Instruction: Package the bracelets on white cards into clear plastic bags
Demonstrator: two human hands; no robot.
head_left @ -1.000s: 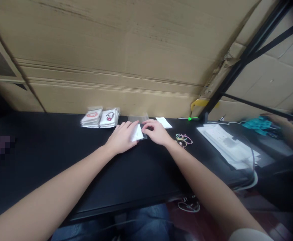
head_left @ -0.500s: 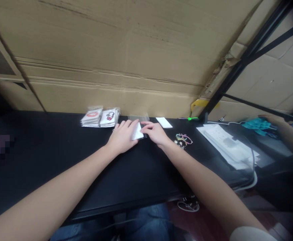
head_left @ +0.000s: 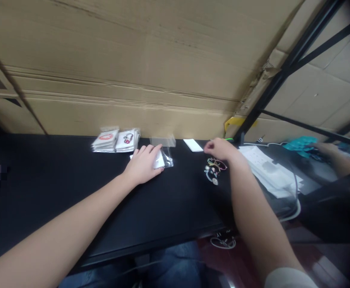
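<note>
My left hand (head_left: 143, 162) rests over a white card (head_left: 159, 160), its fingers along the top and the thumb at the lower edge. A clear plastic bag (head_left: 169, 159) sticks out at the card's right side; whether the card is inside it is hard to see. My right hand (head_left: 221, 149) is above the table, right of the blank white cards (head_left: 193, 145), fingers curled together; anything in them is too small to make out. Just below it lies a small pile of colourful hair ties or bracelets (head_left: 213, 172).
Two stacks of bagged cards (head_left: 105, 140) stand left of my hands, one showing a red-and-dark piece. Clear bags (head_left: 164, 141) lie at the back. Paper sheets (head_left: 263, 170) are on the right, beside a black metal frame (head_left: 263, 105). Another person's arm (head_left: 337, 156) reaches over teal material (head_left: 301, 145).
My right hand has left the card and bag and moved right, over beside the hair ties or bracelets. My left hand stays on the card. The view has shifted slightly.
</note>
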